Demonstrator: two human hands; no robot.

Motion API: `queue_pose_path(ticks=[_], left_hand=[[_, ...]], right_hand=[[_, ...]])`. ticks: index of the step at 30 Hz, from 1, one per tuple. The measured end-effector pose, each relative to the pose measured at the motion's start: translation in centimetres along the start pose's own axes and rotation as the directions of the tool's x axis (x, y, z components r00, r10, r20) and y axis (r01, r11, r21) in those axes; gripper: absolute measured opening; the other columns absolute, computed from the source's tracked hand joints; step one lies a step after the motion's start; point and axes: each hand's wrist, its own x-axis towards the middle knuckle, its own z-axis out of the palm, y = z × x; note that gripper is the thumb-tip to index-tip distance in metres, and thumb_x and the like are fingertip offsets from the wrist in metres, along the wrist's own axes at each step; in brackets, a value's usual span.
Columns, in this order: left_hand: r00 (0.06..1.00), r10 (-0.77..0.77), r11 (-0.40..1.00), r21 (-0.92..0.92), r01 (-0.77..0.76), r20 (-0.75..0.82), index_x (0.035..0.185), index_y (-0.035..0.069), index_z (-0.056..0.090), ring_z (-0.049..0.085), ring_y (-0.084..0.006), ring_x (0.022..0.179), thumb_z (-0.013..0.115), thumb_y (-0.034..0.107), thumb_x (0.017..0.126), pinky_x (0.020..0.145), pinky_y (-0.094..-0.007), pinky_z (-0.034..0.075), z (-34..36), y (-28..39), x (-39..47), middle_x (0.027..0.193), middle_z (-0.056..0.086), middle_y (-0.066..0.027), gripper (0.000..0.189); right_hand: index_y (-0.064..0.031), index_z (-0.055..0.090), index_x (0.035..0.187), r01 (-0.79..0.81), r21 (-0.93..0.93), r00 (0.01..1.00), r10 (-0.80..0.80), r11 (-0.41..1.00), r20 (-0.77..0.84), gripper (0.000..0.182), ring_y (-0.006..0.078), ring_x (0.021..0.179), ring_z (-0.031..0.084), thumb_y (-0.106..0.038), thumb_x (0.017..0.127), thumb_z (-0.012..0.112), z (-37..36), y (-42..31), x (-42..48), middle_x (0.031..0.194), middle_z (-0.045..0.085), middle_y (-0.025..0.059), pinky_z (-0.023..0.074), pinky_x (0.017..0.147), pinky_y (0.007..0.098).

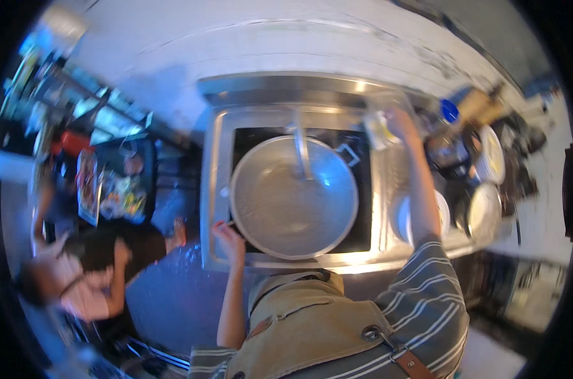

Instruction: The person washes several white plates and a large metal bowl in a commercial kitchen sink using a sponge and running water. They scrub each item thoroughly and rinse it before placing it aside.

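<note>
A wide, round metal wok (286,213) sits over the black square top of a stainless-steel cooking station (310,264). Its inside is pale and shiny. A metal spout (303,151) reaches over its far rim. My left hand (229,238) is at the wok's near left side, its fingertips beside a thin light piece at the rim; whether they grip it is unclear. At the far right, my right hand (401,124) reaches to a clear plastic container (390,100) and a blurred white-and-yellow item (377,128). Blur hides whether the fingers hold anything.
White round containers (490,154) and a dark pot (450,151) crowd the right side, near a blue lid (449,111). On the left, a person (90,279) is beside a dark tray (142,184) of food items. A white wall (286,42) rises behind.
</note>
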Motion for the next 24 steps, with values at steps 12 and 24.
queue_pose_path(ticks=[12,24], left_hand=[[0.995,-0.056,0.998,-0.007,0.056,-0.08,0.107,0.003,0.051,0.061,-0.0474,0.085,0.047,0.021,0.098,0.071,-0.0515,0.047,0.7,4.6,-0.2,0.087,0.062,-0.0283,0.02],[0.989,-0.146,0.981,0.129,0.148,-0.025,0.103,0.005,0.05,0.061,-0.0444,0.07,0.053,0.022,0.092,0.062,-0.0523,0.044,0.6,6.0,1.8,0.072,0.061,-0.023,0.021]], right_hand=[[-0.0018,0.055,0.121,0.148,-0.025,0.975,-0.141,0.989,0.171,0.041,0.0362,0.104,0.06,-0.029,0.091,0.062,3.0,6.6,2.7,0.111,0.062,0.0214,0.0454,0.09,0.0429],[-0.0044,0.056,0.113,0.348,0.666,0.759,-0.615,0.659,0.213,0.024,0.0292,0.103,0.054,-0.016,0.092,0.06,16.5,-12.3,-19.7,0.108,0.054,0.0168,0.0435,0.091,0.0431]])
